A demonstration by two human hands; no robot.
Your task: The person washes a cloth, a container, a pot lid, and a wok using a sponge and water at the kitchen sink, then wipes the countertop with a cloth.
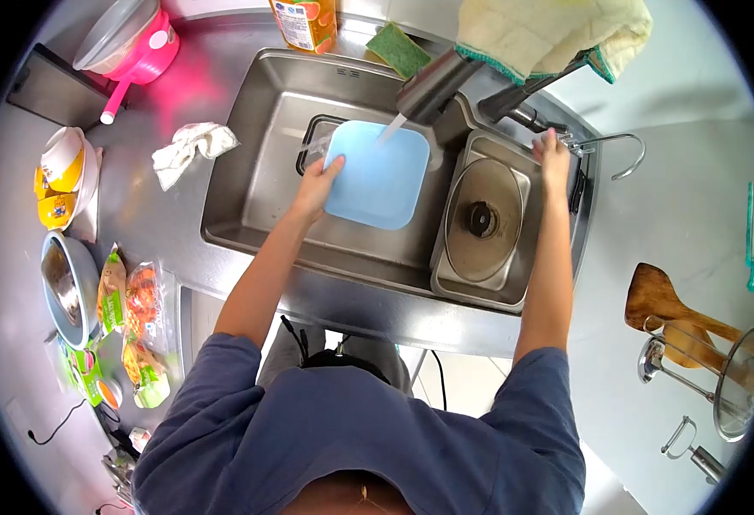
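Observation:
A light blue square tray (379,176) is held over the sink (261,142) by my left hand (318,184), which grips its left edge. Water runs from the faucet (435,84) onto the tray's upper part. At the sink's right end, my right hand (553,156) is raised beside the tap's handle (529,118); whether its fingers touch anything is unclear. Between my hands, an oval glass lid (487,245) with a dark knob lies in a metal basin set in the sink.
A cloth (557,34) hangs over the faucet. Behind the sink are a sponge (398,50) and an orange bottle (306,24). A white rag (192,153), a pink pot (147,53), bowls (75,287) and food packets (143,300) stand left. Wooden spatulas (651,296) hang right.

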